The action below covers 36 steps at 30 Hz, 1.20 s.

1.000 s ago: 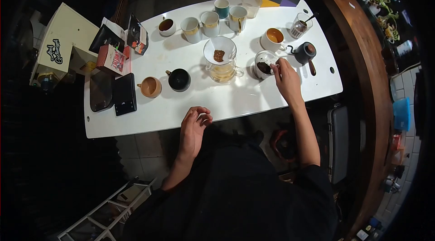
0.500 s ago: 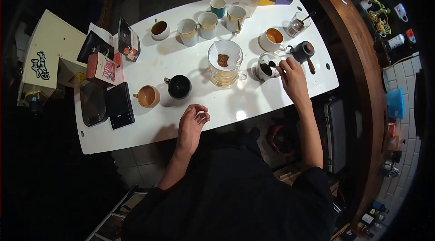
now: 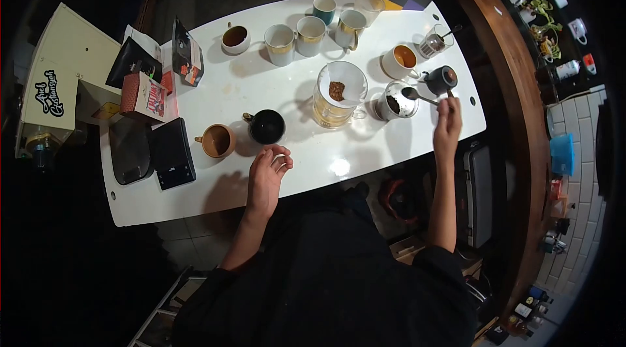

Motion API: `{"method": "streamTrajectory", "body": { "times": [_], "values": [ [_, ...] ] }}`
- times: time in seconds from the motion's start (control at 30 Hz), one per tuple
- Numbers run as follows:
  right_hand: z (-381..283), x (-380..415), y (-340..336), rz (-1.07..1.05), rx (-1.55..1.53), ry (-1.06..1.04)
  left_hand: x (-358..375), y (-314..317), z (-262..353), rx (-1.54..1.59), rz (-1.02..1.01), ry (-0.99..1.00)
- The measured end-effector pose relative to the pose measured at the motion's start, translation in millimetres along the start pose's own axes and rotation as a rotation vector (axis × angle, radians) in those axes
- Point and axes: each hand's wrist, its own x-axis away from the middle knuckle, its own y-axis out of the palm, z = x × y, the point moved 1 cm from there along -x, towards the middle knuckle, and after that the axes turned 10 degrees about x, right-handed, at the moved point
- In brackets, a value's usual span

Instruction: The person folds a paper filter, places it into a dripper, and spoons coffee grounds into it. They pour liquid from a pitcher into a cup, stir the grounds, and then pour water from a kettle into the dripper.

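Observation:
My right hand (image 3: 448, 126) is closed on the handle end of a spoon (image 3: 420, 97). The dark bowl of the spoon is over the rim of a glass jar (image 3: 388, 112) with dark coffee grounds inside. Just beyond my fingers is a small black pot (image 3: 438, 81) with a handle, partly hidden by the hand. My left hand (image 3: 266, 181) is raised at the table's near edge, fingers loosely curled and apart, holding nothing. Nearest to it is a black cup (image 3: 267, 127). Between the hands stands a glass coffee server (image 3: 324, 115) topped by a paper filter (image 3: 352, 73) with brown grounds.
A brown cup (image 3: 217, 141) and a black scale (image 3: 172, 153) are on the left of the white table (image 3: 293, 184). White-and-gold mugs (image 3: 279, 45) line the back. A cup of amber liquid (image 3: 400, 62) and a glass (image 3: 435, 42) with a spoon stand at the right.
My right hand has moved right and nearer to me, drawing the spoon's bowl from inside the jar to above its rim. The view has shifted slightly; my left hand stays about where it was.

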Motion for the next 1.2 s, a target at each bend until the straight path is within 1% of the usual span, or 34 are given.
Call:
{"method": "streamTrajectory", "body": {
  "times": [0.07, 0.13, 0.2, 0.27, 0.3, 0.33, 0.47, 0.5, 0.57, 0.63, 0.73, 0.8, 0.87, 1.0, 1.07, 1.1, 1.2],
  "values": [
    [-12, -2, -15, 0.020, -0.189, 0.137, -3, 0, -1, -0.008, 0.010, 0.007],
    [-40, -10, -29, 0.000, -0.224, 0.159, -7, 0, -3, -0.042, 0.009, -0.002],
    [-66, -19, -29, -0.027, -0.268, 0.169, -11, 6, -6, -0.062, 0.000, -0.007],
    [-98, -26, -15, -0.118, -0.197, 0.067, -18, 14, -9, -0.077, -0.013, -0.004],
    [-104, -28, -2, -0.122, -0.262, 0.003, -22, 18, -10, -0.093, -0.015, 0.002],
    [-105, -33, 7, -0.188, -0.235, -0.047, -23, 22, -12, -0.110, -0.014, 0.011],
    [-98, -54, 47, -0.362, -0.274, -0.122, -24, 38, -13, -0.129, 0.009, 0.094],
    [-97, -57, 58, -0.407, -0.335, -0.075, -24, 41, -13, -0.127, 0.026, 0.137],
    [-91, -69, 69, -0.593, -0.342, -0.094, -21, 47, -15, -0.134, 0.048, 0.192],
    [-78, -83, 87, -0.773, -0.354, -0.099, -17, 52, -20, -0.119, 0.129, 0.231],
    [-65, -92, 101, -0.852, -0.345, -0.089, -16, 53, -26, -0.102, 0.156, 0.250],
    [-62, -95, 104, -0.834, -0.346, -0.098, -14, 55, -29, -0.096, 0.173, 0.278],
    [-60, -98, 101, -0.907, -0.256, 0.004, -14, 58, -33, -0.091, 0.185, 0.296],
    [-58, -102, 101, -0.929, -0.194, 0.016, -16, 66, -39, -0.101, 0.211, 0.298],
    [-53, -102, 103, -0.942, -0.213, 0.004, -19, 69, -41, -0.108, 0.204, 0.293],
    [-49, -102, 106, -0.953, -0.175, -0.033, -21, 69, -41, -0.107, 0.200, 0.297],
    [-42, -103, 108, -0.988, -0.210, -0.007, -26, 73, -39, -0.120, 0.190, 0.310]
  ]
}}
